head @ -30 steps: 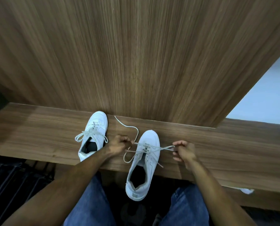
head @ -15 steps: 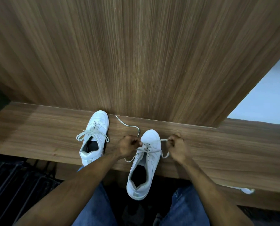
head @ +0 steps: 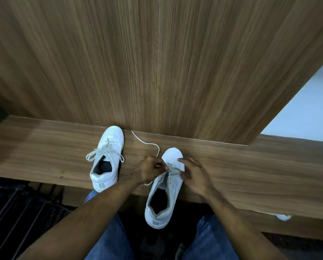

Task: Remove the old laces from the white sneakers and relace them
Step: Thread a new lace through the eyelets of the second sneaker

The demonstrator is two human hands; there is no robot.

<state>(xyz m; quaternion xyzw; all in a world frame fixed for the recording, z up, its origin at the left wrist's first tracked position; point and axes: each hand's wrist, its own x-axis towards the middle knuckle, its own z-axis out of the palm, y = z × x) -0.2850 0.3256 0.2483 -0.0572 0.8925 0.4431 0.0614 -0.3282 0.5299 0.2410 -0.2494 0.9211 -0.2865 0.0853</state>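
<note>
**Unlacing R-side sneaker: hands at the lower eyelets**

Setup: two white sneakers on a wooden bench (head: pixel 44 156), toes toward the back panel (head: pixel 156 62). Person sits at the front edge, jeans (head: pixel 108 239) in view below.

- Left sneaker (head: pixel 108 158): near bench middle, toe touching the back panel, heel just inside the front edge. Lace (head: pixel 105 152) in its eyelets, loops splayed out both sides. Looks untouched.
- Right sneaker (head: pixel 166 186): toe well short of the back panel, heel end hanging out over the front edge. Upper eyelets look empty; lace only at the toe end of the row, as far as I can tell.
- Loose lace end (head: pixel 147 143): trails from the L hand across the bench toward the back panel, lying slack.

Hands:
- Left hand (head: pixel 151 170): grip closed, pinching lace just beside the eyelet row.
- Right hand (head: pixel 193 175): over the shoe's R side, fingers curled toward the eyelets; lace strand shows beneath it, but can't tell if it's actually pinched.

Step (judged): removing old lace from the right sneaker, prob. last couple of crossings. Relacing not begun; no new lace seen.

Next move calls for: drawing the strand out through the remaining eyelets, one hand steadying the shoe since it overhangs the edge. Then same for the left sneaker.
</note>
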